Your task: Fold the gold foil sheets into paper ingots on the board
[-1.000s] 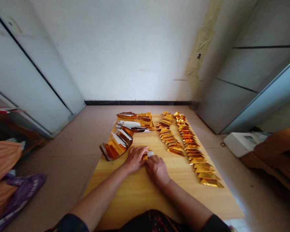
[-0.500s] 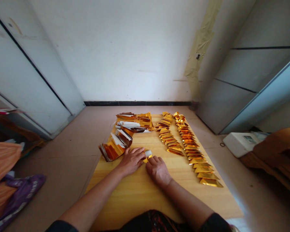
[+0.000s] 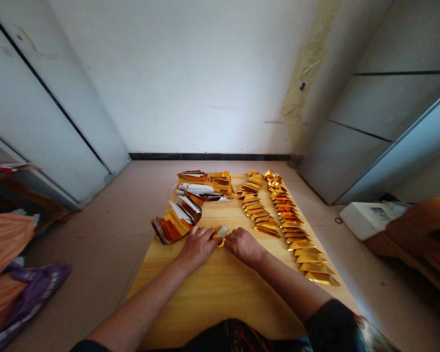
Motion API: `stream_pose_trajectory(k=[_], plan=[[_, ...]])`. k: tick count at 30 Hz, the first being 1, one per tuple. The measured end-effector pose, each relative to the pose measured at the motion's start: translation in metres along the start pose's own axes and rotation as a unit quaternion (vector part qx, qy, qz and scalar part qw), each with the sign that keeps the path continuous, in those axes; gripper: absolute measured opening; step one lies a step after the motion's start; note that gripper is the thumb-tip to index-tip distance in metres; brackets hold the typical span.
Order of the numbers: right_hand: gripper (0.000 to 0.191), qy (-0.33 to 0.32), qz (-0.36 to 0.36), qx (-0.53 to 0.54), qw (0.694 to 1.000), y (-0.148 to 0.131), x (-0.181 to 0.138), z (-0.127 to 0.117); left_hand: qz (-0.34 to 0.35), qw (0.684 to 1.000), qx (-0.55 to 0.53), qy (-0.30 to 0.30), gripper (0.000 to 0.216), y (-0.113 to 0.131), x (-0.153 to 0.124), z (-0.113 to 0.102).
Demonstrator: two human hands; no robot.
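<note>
A small sheet of gold foil paper (image 3: 222,231) with a whitish patch sits between my hands, over the wooden table. My left hand (image 3: 201,244) grips its left side, thumb and fingers closed on the edge. On the other side my right hand (image 3: 243,243) pinches the right edge, its fingers curled in. Just beyond my left hand lie loose stacks of gold and white paper sheets (image 3: 174,226). Two rows of folded gold paper pieces, a shorter one (image 3: 256,208) and a longer one (image 3: 292,230), run along the right of the table.
The wooden table (image 3: 205,298) stands before a white wall (image 3: 205,73). Grey cabinets flank it left (image 3: 58,107) and right (image 3: 374,107). Orange and purple bags (image 3: 33,298) rest at the far left. A white box (image 3: 363,220) sits at the right.
My right hand has shifted slightly up and right, its forearm swinging outward. My left fingers have drawn in from lying flat to gripping the foil paper, which is now more folded up.
</note>
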State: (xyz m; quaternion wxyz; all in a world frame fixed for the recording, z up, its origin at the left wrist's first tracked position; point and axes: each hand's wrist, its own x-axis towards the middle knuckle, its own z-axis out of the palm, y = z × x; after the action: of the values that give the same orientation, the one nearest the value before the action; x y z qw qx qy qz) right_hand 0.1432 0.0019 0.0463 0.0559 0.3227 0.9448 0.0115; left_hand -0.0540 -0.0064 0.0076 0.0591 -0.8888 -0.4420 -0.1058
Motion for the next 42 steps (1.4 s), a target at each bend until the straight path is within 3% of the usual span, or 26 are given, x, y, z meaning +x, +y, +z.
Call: stream_pose_trajectory(k=[6,14,22,27,36,42], plan=[[0.023,-0.035,-0.053,-0.045,0.997,-0.005,0.008,-0.004,0.018,0.999,0.004,0.029,0.026,-0.001,-0.002,0.001],[0.024,-0.049,-0.05,-0.057,0.996,-0.013,0.015,-0.009,-0.009,0.998,-0.061,-0.014,0.024,-0.006,0.002,-0.007],[0.025,-0.01,-0.055,-0.079,0.995,-0.012,0.011,0.001,-0.015,0.997,-0.075,-0.021,0.032,-0.006,0.001,-0.011],[0.025,0.064,-0.079,-0.089,0.991,0.002,0.004,0.016,-0.015,0.997,-0.082,-0.003,0.031,-0.008,0.001,-0.007],[0.025,0.137,-0.053,-0.068,0.987,0.018,-0.001,0.037,-0.013,0.999,-0.037,0.02,0.022,0.001,0.003,-0.001],[0.016,0.129,0.015,-0.046,0.99,0.019,0.0,0.039,-0.01,1.0,0.002,0.026,0.016,0.005,0.006,0.003]])
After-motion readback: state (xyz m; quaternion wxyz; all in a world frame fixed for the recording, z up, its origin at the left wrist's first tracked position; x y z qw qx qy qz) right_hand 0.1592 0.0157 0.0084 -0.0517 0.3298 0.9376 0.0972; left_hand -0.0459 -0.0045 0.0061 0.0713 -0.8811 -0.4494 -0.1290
